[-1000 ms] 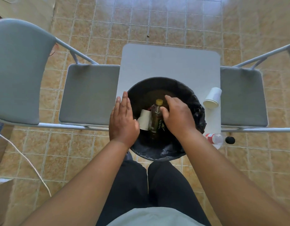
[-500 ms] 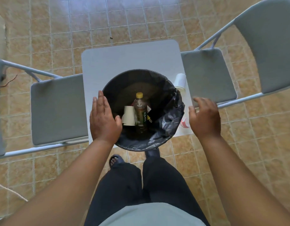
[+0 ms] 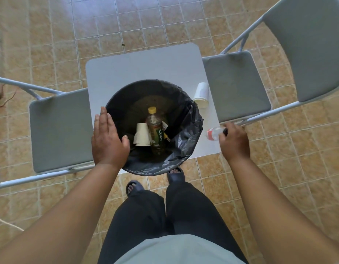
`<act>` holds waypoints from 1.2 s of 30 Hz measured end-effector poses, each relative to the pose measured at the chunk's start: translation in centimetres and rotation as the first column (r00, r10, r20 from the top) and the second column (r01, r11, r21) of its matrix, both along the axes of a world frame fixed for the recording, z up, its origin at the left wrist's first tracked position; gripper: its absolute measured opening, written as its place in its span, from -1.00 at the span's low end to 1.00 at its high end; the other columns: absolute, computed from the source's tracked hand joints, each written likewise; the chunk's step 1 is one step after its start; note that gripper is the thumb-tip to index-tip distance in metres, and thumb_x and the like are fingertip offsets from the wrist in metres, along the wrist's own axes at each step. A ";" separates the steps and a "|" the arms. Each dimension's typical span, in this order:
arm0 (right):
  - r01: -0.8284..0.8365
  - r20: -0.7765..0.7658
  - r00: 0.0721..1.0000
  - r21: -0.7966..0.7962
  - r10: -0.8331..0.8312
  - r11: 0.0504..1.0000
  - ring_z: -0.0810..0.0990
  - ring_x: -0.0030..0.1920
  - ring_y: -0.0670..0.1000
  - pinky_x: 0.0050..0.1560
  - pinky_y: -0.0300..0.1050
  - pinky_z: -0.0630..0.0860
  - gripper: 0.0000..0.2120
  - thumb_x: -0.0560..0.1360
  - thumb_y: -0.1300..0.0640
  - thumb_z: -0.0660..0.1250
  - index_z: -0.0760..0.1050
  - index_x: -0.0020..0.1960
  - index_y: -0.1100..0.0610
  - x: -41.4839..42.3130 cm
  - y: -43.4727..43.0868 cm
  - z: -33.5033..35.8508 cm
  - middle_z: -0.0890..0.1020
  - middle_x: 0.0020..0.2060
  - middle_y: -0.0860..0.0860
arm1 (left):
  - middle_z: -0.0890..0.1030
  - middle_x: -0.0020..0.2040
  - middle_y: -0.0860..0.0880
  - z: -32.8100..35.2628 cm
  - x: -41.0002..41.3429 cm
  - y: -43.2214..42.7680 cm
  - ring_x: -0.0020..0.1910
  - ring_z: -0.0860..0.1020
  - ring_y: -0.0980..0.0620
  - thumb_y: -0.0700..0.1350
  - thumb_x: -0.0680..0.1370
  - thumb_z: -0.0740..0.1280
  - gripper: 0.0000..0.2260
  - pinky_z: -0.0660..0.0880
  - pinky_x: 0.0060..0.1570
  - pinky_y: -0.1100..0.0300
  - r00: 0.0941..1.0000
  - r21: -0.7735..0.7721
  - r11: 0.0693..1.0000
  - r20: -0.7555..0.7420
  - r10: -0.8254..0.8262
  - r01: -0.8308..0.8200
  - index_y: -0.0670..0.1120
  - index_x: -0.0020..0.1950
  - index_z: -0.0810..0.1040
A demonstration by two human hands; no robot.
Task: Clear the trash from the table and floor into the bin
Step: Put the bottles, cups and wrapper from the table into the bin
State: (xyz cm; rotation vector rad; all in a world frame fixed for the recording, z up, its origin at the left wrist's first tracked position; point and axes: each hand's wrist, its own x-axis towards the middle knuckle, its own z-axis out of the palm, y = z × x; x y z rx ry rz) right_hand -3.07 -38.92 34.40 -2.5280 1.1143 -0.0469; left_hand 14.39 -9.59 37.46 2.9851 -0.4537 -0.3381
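Head view, looking straight down: a black-lined bin [image 3: 185, 130] sits on a small white table [image 3: 145, 67], its near edge hanging past the table's near side. Inside the bin lie a bottle [image 3: 155, 132] with a yellow cap and green label, cap pointing away from the person, and a paper cup [image 3: 141, 135] touching it on the left; some small scraps show to the bottle's right (too small to tell what). Left hand [image 3: 107, 141] rests flat on the bin's left rim, fingers straight and together, thumb spread over the opening, gripping nothing. Right hand [image 3: 234, 141] is at the table's right near corner, fingers curled onto a clear bottle [image 3: 212, 133] with a red label that lies on its side on the table; the fingers cover its cap end, and whether the grip is fully closed around it cannot be told. A second cup [image 3: 201, 95] lies on its side on the table just beside the bin's right rim, mouth toward the person. Grey folding chairs flank the table, left chair [image 3: 60, 130] and right chair [image 3: 235, 84], seats touching or nearly touching the table edges. Tan tile floor [image 3: 50, 35] all round. Person stands at the near side, dark trousers, sandals [image 3: 133, 187] just below the bin.
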 end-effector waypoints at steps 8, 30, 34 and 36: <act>-0.027 0.652 0.733 -0.256 0.193 0.966 0.60 0.01 0.20 0.00 -0.05 0.55 -0.68 0.59 0.06 0.29 0.50 0.16 0.32 4.3 1.7 14.8 0.62 0.01 0.21 | -0.07 0.59 -0.05 0.2 0.0 0.1 0.56 -0.04 -0.09 -0.03 0.53 0.27 -0.30 0.10 0.45 -0.02 1.000 0.002 1.000 -0.007 -0.006 0.006 -0.19 0.55 0.02; -0.306 0.425 0.855 -0.050 0.297 0.951 0.62 -0.13 0.08 -0.04 -0.14 0.49 -0.81 0.52 0.10 0.31 0.62 0.06 0.15 13.5 2.5 5.7 0.67 -0.07 0.10 | -0.03 0.59 -0.07 -0.3 0.2 0.0 0.55 -0.01 -0.10 -0.07 0.51 0.31 -0.30 0.08 0.46 -0.01 1.000 -0.055 0.998 0.016 -0.016 0.016 -0.21 0.55 0.05; -0.138 0.347 0.931 0.050 0.112 0.989 0.62 -0.13 0.10 -0.07 -0.18 0.42 -0.82 0.50 0.11 0.29 0.61 0.00 0.15 15.1 -2.0 1.9 0.67 -0.08 0.11 | -0.03 0.59 -0.07 -0.6 0.1 0.1 0.55 -0.02 -0.09 -0.07 0.52 0.31 -0.30 0.05 0.46 0.01 0.999 -0.061 0.998 0.034 -0.011 0.013 -0.19 0.55 0.05; -0.127 0.095 0.989 0.119 0.116 0.985 0.58 0.02 0.19 0.04 -0.10 0.45 -0.78 0.50 0.11 0.27 0.59 0.08 0.14 15.5 -3.5 -1.2 0.62 0.04 0.16 | -0.02 0.59 -0.07 -0.8 0.2 0.2 0.56 -0.02 -0.09 -0.07 0.52 0.32 -0.29 0.04 0.48 0.02 0.999 -0.068 0.998 0.047 -0.013 0.016 -0.19 0.55 0.04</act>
